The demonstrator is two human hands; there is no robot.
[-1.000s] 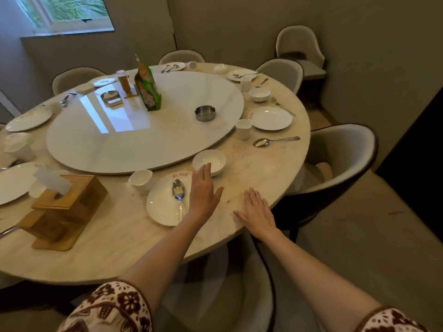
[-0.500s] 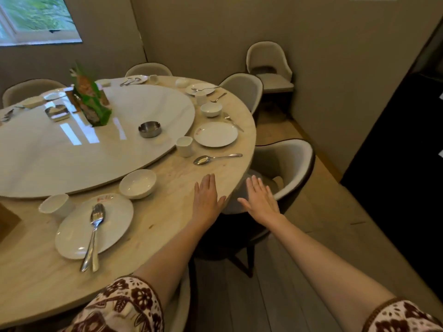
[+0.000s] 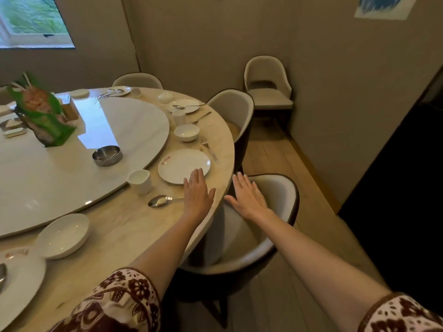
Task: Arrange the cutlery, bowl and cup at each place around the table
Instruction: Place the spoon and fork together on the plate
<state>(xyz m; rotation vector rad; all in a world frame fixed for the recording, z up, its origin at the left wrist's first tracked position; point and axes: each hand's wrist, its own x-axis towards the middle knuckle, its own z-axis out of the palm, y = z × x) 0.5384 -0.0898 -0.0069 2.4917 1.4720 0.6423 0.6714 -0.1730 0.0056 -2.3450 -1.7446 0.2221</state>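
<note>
My left hand (image 3: 197,194) is flat and open above the table's edge, its fingertips at the rim of a white plate (image 3: 183,165). Its wrist hides the handle of a metal spoon (image 3: 159,200) lying left of it. A white cup (image 3: 140,181) stands by the spoon, a fork (image 3: 209,149) lies right of the plate, and a small white bowl (image 3: 187,132) sits beyond. My right hand (image 3: 248,196) hovers open over a chair (image 3: 275,195), off the table, holding nothing. A nearer bowl (image 3: 62,236) and plate (image 3: 19,279) lie bottom left.
A round marble table (image 3: 124,231) carries a large turntable (image 3: 72,164) with a metal ashtray (image 3: 107,155) and a green packet (image 3: 43,113). Another place setting (image 3: 184,106) lies further round. Beige chairs (image 3: 236,111) ring the table; one stands in the corner (image 3: 268,87).
The view has swung right along the table. Both open hands moved from the setting with spoon and fork on its plate toward the neighbouring place with the empty plate.
</note>
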